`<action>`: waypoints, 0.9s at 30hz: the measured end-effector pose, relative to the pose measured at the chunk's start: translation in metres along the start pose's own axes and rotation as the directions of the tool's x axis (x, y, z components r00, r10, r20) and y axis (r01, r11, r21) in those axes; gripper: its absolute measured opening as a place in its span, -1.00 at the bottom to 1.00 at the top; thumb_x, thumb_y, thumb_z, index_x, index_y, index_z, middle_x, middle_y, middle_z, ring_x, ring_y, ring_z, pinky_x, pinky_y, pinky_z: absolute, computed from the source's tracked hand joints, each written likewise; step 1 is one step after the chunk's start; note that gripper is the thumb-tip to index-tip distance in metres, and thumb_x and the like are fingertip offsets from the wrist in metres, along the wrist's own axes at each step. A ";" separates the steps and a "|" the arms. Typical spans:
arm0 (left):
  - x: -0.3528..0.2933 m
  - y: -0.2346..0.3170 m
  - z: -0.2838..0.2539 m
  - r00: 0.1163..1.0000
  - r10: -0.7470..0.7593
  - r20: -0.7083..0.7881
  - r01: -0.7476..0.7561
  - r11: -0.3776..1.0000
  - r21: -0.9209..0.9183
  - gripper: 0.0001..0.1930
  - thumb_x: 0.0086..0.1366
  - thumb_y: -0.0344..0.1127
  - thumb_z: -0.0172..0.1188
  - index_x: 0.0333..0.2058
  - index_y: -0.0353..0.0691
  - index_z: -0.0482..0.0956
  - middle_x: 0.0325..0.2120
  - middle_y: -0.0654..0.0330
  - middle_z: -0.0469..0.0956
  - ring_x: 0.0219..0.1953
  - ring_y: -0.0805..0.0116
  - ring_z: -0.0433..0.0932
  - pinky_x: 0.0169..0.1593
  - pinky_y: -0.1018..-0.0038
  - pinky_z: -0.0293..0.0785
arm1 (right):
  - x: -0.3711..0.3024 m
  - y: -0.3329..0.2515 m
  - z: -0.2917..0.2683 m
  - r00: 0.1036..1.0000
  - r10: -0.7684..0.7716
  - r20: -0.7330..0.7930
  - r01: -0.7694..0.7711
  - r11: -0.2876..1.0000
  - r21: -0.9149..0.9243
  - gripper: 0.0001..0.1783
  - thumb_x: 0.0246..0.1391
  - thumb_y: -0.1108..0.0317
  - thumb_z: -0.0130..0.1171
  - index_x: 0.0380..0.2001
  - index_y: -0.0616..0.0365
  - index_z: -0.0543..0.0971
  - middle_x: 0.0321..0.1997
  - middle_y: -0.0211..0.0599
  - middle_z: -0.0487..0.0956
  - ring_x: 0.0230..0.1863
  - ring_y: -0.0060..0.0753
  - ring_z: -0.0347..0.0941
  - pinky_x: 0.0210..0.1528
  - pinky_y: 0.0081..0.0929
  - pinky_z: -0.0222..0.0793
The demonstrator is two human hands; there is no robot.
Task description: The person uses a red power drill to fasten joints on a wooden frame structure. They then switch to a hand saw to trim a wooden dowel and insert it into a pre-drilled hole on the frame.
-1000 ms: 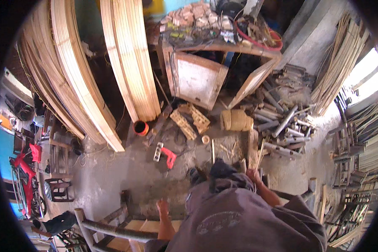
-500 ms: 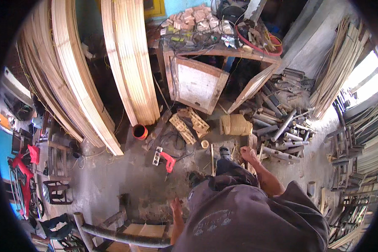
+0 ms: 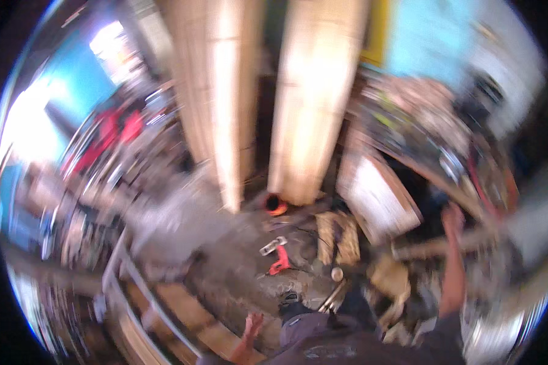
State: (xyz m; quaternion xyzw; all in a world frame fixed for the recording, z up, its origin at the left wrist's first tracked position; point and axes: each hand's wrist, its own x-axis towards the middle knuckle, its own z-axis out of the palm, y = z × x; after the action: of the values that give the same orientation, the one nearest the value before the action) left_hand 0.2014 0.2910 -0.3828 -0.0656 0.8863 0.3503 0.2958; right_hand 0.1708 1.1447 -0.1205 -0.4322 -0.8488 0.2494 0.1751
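My left hand (image 3: 253,325) hangs low over the floor beside a wooden bench (image 3: 186,310); its fingers look loosely apart with nothing between them. On the far right, my right hand (image 3: 452,220) is stretched forward in front of the old cabinet (image 3: 429,173). Motion smears its fingers, and whether it touches or holds anything cannot be made out. Between my arms, a red power drill (image 3: 280,261) lies on the floor next to a white power strip (image 3: 273,245). Two notched tan wooden pieces (image 3: 349,243) lie farther right.
Tall bundles of pale wood slats (image 3: 316,103) stand ahead, with an orange-red bucket (image 3: 275,205) at their foot. A cabinet door (image 3: 383,198) hangs ajar. A tan bundle (image 3: 391,283) lies on the floor near my right arm. Clutter covers the cabinet top.
My view has swung left, blurring the scene. My right arm has gone from bent near my leg to stretched out forward. My left hand stays low beside the bench.
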 end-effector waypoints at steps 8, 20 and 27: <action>-0.133 0.134 0.109 0.999 0.019 -0.045 -0.007 0.968 0.251 -0.78 0.18 -0.24 0.08 -0.28 -0.19 0.59 -0.34 -0.01 0.58 -0.32 -0.01 0.59 -0.25 0.21 0.54 | 0.205 0.157 0.002 0.969 -0.214 -0.127 0.144 0.900 -0.412 -0.56 0.10 0.28 0.10 0.07 0.13 0.46 0.00 -0.23 0.47 0.00 -0.21 0.37 0.05 -0.30 0.25; -0.100 0.182 0.172 0.995 -0.036 0.098 -0.002 0.932 0.361 -0.82 0.23 -0.27 0.02 -0.34 -0.23 0.54 -0.30 0.02 0.56 -0.29 -0.02 0.58 -0.33 0.16 0.53 | 0.241 0.163 -0.032 0.951 -0.194 -0.241 0.147 0.969 -0.200 -0.68 0.13 0.34 0.10 -0.03 0.10 0.47 -0.25 -0.41 0.41 -0.27 -0.46 0.29 -0.24 -0.47 0.21; -0.043 0.233 0.110 0.997 0.079 0.024 -0.080 0.997 0.025 -0.74 0.26 -0.18 0.08 -0.20 -0.22 0.55 -0.29 0.07 0.61 -0.36 0.16 0.61 -0.37 0.33 0.54 | 0.063 0.053 -0.107 0.888 -0.034 -0.459 0.245 0.879 0.409 -0.75 0.15 0.37 0.10 -0.09 0.09 0.48 -0.40 -0.52 0.37 -0.43 -0.61 0.24 -0.41 -0.56 0.18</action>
State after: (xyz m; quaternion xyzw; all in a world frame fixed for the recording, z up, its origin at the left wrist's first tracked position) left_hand 0.2136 0.5335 -0.2863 -0.0226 0.8893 0.3509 0.2925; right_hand 0.2243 1.2524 -0.0591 -0.3598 -0.7344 0.3239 0.4757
